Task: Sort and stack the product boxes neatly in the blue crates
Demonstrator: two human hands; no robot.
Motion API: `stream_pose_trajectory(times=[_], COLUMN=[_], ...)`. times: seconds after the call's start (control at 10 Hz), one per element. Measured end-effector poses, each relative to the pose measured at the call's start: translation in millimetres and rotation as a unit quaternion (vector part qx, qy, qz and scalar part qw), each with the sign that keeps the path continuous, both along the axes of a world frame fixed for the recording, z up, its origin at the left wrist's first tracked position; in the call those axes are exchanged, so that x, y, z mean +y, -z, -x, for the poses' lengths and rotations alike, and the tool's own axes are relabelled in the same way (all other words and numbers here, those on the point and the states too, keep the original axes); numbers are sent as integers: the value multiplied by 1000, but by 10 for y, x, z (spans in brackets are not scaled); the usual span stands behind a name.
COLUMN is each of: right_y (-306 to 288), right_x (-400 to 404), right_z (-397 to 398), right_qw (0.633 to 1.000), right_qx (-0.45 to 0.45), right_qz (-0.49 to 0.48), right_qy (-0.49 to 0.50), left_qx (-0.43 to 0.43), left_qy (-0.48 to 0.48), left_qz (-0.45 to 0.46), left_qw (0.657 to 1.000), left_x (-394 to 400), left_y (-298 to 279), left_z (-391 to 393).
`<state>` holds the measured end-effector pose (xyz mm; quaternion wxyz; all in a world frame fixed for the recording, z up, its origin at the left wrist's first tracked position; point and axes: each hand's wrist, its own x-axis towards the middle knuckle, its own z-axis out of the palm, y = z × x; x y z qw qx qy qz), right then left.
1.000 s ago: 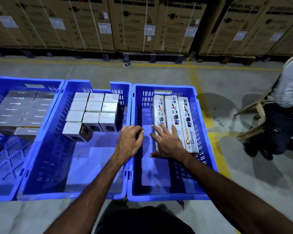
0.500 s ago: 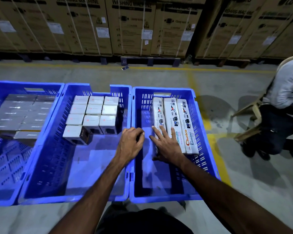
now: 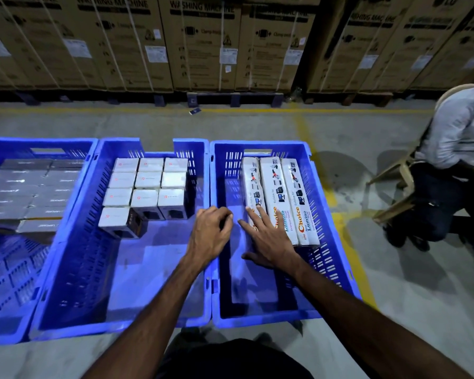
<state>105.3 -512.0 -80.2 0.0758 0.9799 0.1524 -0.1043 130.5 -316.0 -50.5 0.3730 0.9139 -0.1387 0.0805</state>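
Three long boxes (image 3: 278, 198) under right hand (image 3: 268, 242)

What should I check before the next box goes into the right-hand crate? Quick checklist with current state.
1. Three long Choice boxes lie flat, side by side, along the right crate's right wall: ok.
2. Right hand is spread flat on the near ends of those boxes, holding nothing: ok.
3. Left hand is curled at the rim between the middle crate and the right crate; whether it holds anything: cannot tell.
4. Bare floor left of the long boxes for another row: ok.
5. Small white boxes in the middle crate: one box sits out alone in front of the block: not ok.
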Motion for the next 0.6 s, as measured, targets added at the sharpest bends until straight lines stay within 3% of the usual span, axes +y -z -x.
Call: stream_pose_trajectory(times=[0.2,0.3,0.4,0.6], right_y=[-168,-206,-329,-547], right_x=[83,156,265,561], right_z=[157,347,563,1038], right_qw=[995,984,958,850], right_qx=[-11,-59,-101,-133], right_qz=[-75,-135,-213,-427], right_qy=[61,100,160,277], left_qx=[15,35,52,49], left_qy=[10,34,56,111], left_qz=[45,77,100,142], left_qw=[999,996,992,982], left_x=[39,83,173,488], left_y=[-57,-169,-232,-305], left_z=[67,155,248,647])
